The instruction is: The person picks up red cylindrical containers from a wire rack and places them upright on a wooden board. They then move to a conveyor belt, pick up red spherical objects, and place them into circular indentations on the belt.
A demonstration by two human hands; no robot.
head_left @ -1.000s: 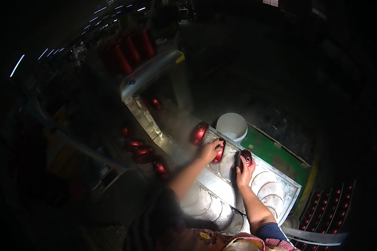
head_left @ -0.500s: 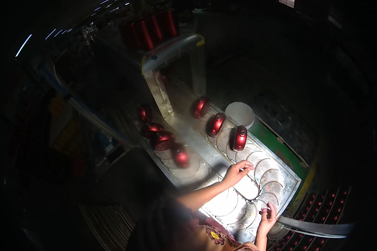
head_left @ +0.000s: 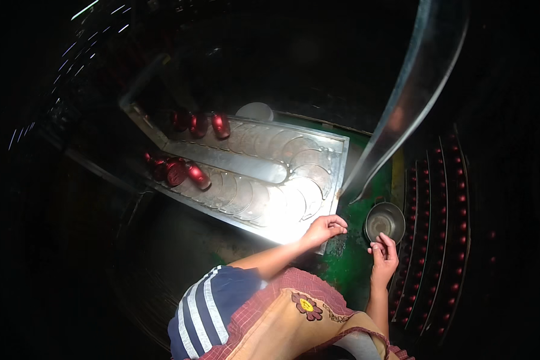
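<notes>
A shiny metal track tray (head_left: 336,150) with round pockets lies lit in front of me. Several red canisters (head_left: 189,174) sit in its far-left pockets, and more (head_left: 207,124) stand along the other lane. My left hand (head_left: 324,229) hovers at the tray's near corner with its fingers curled together; nothing shows in it. My right hand (head_left: 384,258) is at the near rim of a small round metal bowl (head_left: 385,221), fingers loosely spread and fingertips about touching it.
A curved metal guide strip (head_left: 408,96) sweeps down toward the bowl from the upper right. Racks with rows of small red caps (head_left: 441,228) fill the right side. A pale round lid (head_left: 255,111) sits behind the tray. The green surface (head_left: 342,264) lies under my hands. The surroundings are dark.
Both hands have left the red canisters and drawn back to the tray's near corner. The right hand has moved to the bowl. The view has swung, and the canisters now sit farther away.
</notes>
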